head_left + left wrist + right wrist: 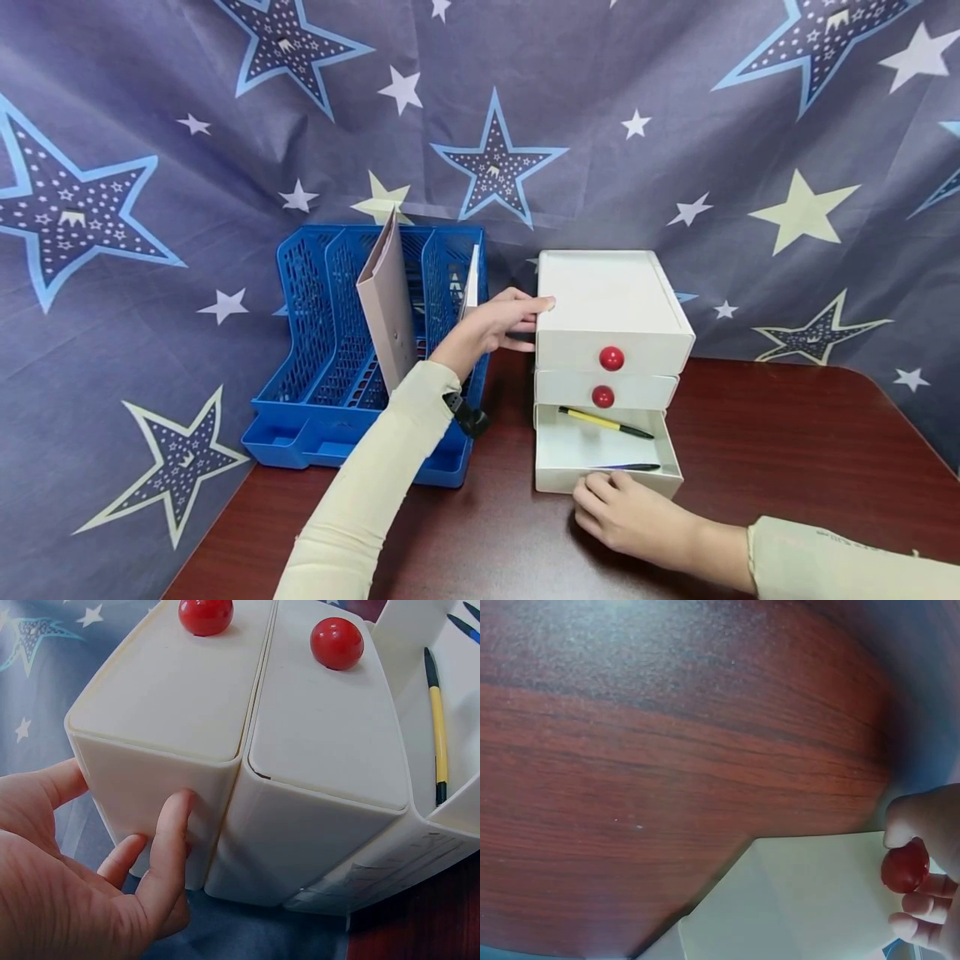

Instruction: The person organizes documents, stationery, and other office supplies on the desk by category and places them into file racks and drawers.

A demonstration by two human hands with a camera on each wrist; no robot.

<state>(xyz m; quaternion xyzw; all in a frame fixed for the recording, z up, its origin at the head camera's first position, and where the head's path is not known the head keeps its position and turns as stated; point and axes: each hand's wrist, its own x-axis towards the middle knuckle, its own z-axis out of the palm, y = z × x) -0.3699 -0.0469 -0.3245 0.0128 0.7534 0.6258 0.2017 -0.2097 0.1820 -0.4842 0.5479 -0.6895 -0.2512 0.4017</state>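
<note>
A white drawer unit point(611, 292) stands on the table, its bottom drawer point(551, 458) pulled out. Inside that drawer lie a yellow pen with black ends point(606, 422) and a dark blue pen point(626, 467). My right hand point(633, 517) is at the drawer's front and grips its red knob point(905, 868) between thumb and fingers; the knob is hidden in the head view. My left hand point(506, 321) steadies the unit's left side, thumb at the top edge and fingertips point(180, 799) pressing the side wall. The two upper drawers, with red knobs point(611, 358), are closed.
Left of the drawer unit stands a blue file rack point(300, 333) with a beige folder point(390, 308) and a white item point(471, 279) upright in it. A star-patterned cloth point(600, 100) hangs behind the dark red wooden table point(787, 433).
</note>
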